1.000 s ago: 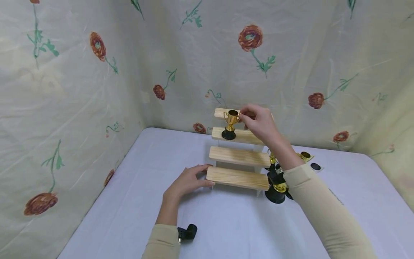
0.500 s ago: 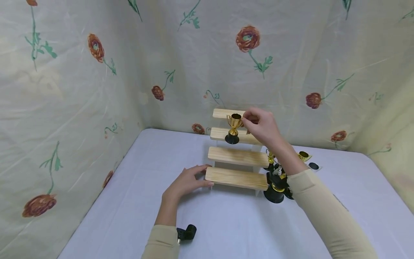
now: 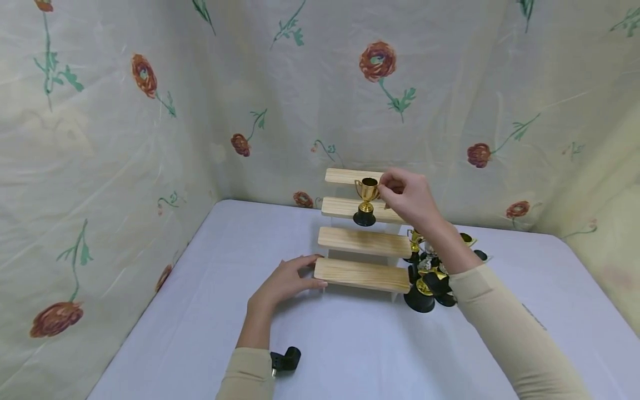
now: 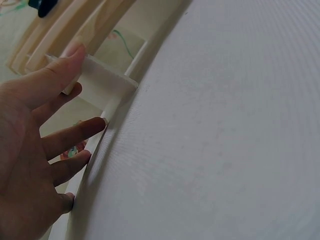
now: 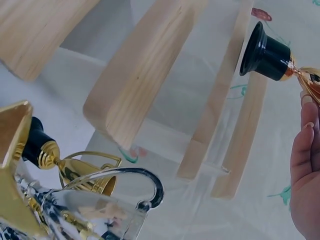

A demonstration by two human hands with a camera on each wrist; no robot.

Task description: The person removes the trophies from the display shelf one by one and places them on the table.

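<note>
A small gold trophy cup (image 3: 367, 191) with a black base hangs upright in front of the upper boards of a four-tier wooden display stand (image 3: 362, 274). My right hand (image 3: 407, 197) pinches the cup by its right handle. In the right wrist view, the cup's black base (image 5: 270, 57) shows off the boards, with my fingertips (image 5: 306, 132) at the gold part. My left hand (image 3: 287, 280) holds the left end of the lowest board, thumb in front and fingers behind. Its other fingers (image 4: 75, 137) spread beside the white side support (image 4: 102, 80) in the left wrist view.
Several gold and silver trophies (image 3: 419, 297) cluster at the stand's right side, partly behind the right forearm. A silver cup handle (image 5: 155, 187) rises near the boards in the right wrist view. Flowered cloth (image 3: 295, 83) hangs behind the white table (image 3: 200, 333).
My right hand has moved the gold cup slightly right and toward me, from over the second-highest board to its front edge. The left hand keeps its place on the stand.
</note>
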